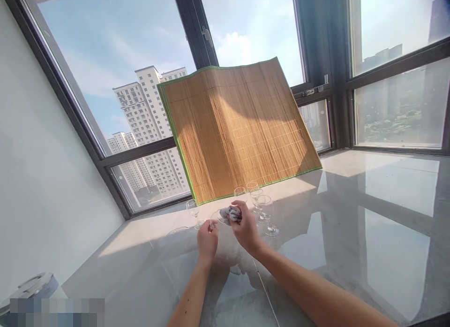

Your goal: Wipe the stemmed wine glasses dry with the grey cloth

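In the head view my left hand is closed on a clear stemmed glass, which lies tilted toward the right. My right hand grips a crumpled grey-white cloth against the glass's bowl; the cloth hides part of the rim. Just beyond my left hand stands another stemmed glass. Several more clear glasses, one of them a wine glass, stand grouped to the right of and behind my right hand.
Glossy tiled floor spreads around the glasses, with bright window reflections. A bamboo mat with green edging leans against the dark-framed windows. White wall rises at the left. A white lidded container sits at lower left.
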Motion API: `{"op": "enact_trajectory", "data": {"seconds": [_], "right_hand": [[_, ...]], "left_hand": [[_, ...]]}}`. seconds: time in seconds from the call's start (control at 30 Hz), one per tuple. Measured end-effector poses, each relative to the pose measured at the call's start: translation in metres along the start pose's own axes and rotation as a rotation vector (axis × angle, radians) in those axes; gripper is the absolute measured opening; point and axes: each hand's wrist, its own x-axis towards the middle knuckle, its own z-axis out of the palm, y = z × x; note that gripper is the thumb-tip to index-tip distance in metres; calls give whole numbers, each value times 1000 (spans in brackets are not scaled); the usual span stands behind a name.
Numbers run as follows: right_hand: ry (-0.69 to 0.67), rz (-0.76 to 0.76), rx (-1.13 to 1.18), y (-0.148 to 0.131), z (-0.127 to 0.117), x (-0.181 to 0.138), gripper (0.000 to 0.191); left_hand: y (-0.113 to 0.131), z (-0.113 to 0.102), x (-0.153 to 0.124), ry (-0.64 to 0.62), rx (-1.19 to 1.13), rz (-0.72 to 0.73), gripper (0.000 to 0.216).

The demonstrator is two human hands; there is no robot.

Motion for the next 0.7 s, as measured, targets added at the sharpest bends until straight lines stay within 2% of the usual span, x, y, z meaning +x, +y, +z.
{"op": "enact_trajectory", "data": {"seconds": [0.13, 0.27, 0.43, 0.57, 0.7], "right_hand": [[83, -4, -16, -6, -4, 1, 30], [111, 34, -34, -6, -6, 6, 29], [-34, 123, -103, 12, -1, 2, 40], [-173, 226, -125, 26, 5, -7, 44], [-211, 276, -11, 27, 12, -12, 44]], "left_hand": [[-1, 5, 1, -36, -195, -100, 18], [4, 5, 0, 13, -440, -211, 32], [24, 2, -5, -85, -909, -248, 36], [35, 1, -10, -193, -992, -251, 29], [33, 5, -10, -183, -986, -272, 25]]}}
